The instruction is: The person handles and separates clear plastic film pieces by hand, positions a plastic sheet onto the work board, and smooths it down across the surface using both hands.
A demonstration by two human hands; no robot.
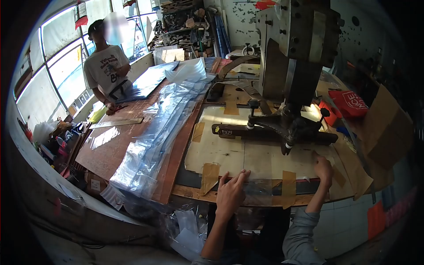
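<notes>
My left hand (230, 193) rests at the front edge of the machine bed, its fingers stretched out over a clear plastic sheet (258, 187). My right hand (323, 170) is on the right side of the bed, fingers extended and slightly bent, touching the pale board (216, 154). The transparent sheet lies between both hands and overhangs the front edge; its far outline is hard to make out. Strips of brown tape (289, 183) hold the board down. Just beyond my hands, a dark metal bar (274, 134) sits under the machine's press head (289, 119).
A stack of clear plastic film (154, 139) covers part of the reddish table (115, 143) at left. Another person (108, 66) stands behind that table, near a flat metal strip (117, 123). A red bag (349, 104) and cardboard (388, 128) are at right.
</notes>
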